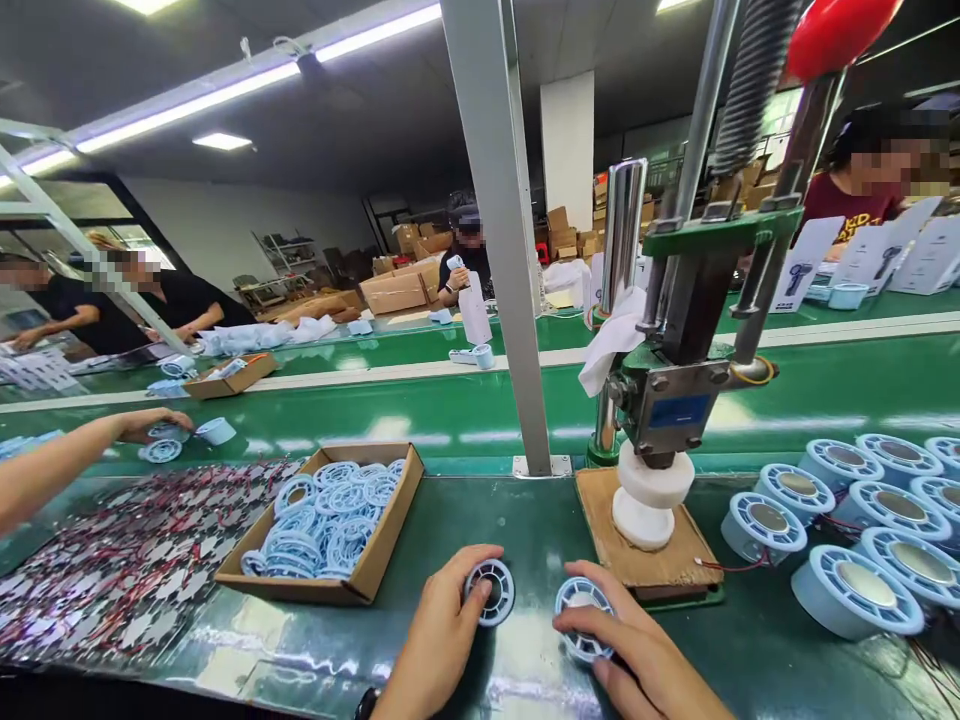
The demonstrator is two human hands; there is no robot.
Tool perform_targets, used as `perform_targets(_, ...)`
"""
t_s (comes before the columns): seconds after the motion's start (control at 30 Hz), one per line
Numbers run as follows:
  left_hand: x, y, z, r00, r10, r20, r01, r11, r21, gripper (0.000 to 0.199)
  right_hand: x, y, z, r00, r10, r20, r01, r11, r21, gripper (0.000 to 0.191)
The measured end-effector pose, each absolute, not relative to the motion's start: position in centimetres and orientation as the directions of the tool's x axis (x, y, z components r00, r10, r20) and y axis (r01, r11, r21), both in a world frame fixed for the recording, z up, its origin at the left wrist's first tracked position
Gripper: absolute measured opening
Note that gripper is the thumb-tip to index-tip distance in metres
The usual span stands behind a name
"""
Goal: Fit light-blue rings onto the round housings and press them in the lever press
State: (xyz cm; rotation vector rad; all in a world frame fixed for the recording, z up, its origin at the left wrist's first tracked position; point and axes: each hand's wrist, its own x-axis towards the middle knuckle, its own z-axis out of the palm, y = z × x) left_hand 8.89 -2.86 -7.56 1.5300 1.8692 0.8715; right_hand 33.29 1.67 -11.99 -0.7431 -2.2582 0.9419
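Note:
My left hand (pixel 448 622) is closed around a light blue round fan housing (pixel 505 606), which has a spoked rim and a dark centre. To its right, my right hand (pixel 626 640) grips a light blue spoked fan cover (pixel 576 655) by its edges; the fingers hide part of it. Both pieces are held just in front of the hand press (pixel 679 400), whose white round blocks (pixel 643 518) sit over a brown board (pixel 596 500). A cardboard box (pixel 401 520) of light blue spoked rings (pixel 322 520) stands beyond my left hand.
Several blue fan housings with silver centres (pixel 855 590) stand at right, wires trailing. Circuit boards with red wires (pixel 150 560) cover the left side. A co-worker's hand (pixel 154 425) reaches in at left. A metal post (pixel 502 250) rises between bench and green conveyor (pixel 420 410).

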Motion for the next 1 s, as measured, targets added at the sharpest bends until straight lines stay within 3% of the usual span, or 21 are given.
perform_targets(0.17, 10.8, -4.7, -9.9, -0.32, 0.934, 0.16, 0.802, 0.177, 0.571, 0.052, 33.8, 0.5, -12.8, -0.587, 0.715, 0.38, 0.328, 0.639, -0.696, 0.031)
perform_targets(0.23, 11.4, -5.1, -10.8, -0.356, 0.911, 0.208, 0.84, 0.214, 0.499, 0.055, 33.2, -0.3, -13.3, -0.499, 0.755, 0.425, 0.363, 0.628, -0.689, 0.039)
perform_targets(0.4, 11.6, -5.0, -11.1, -0.197, 0.959, 0.202, 0.903, 0.098, 0.418, 0.066, 32.4, -1.9, -14.6, -0.412, 0.794, 0.446, 0.38, 0.595, -0.709, 0.056)
perform_targets(0.47, 11.6, -4.7, -10.9, -0.198, 0.96, 0.198, 0.899, 0.098, 0.426, 0.06, 32.4, -2.1, -14.9, -0.382, 0.809, 0.447, 0.39, 0.579, -0.716, 0.058)
perform_targets(0.57, 12.0, -4.5, -10.2, -0.3, 0.938, 0.174, 0.824, 0.163, 0.542, 0.049, 32.3, -2.1, -15.4, -0.341, 0.83, 0.442, 0.412, 0.554, -0.723, 0.061)
perform_targets(0.67, 13.5, -4.8, -9.3, -0.274, 0.948, 0.163, 0.752, 0.106, 0.65, 0.062, 32.2, -2.1, -15.7, -0.314, 0.845, 0.432, 0.428, 0.533, -0.73, 0.065)
perform_targets(0.83, 16.9, -5.6, -8.5, 0.033, 0.928, 0.372, 0.788, -0.254, 0.562, 0.086, 32.1, -2.3, -16.0, -0.282, 0.866, 0.413, 0.417, 0.499, -0.76, 0.063)
perform_targets(1.0, 18.1, -5.6, -8.4, -0.001, 0.943, 0.332, 0.801, -0.198, 0.565, 0.083, 32.1, -2.4, -15.7, -0.251, 0.879, 0.404, 0.408, 0.475, -0.78, 0.059)
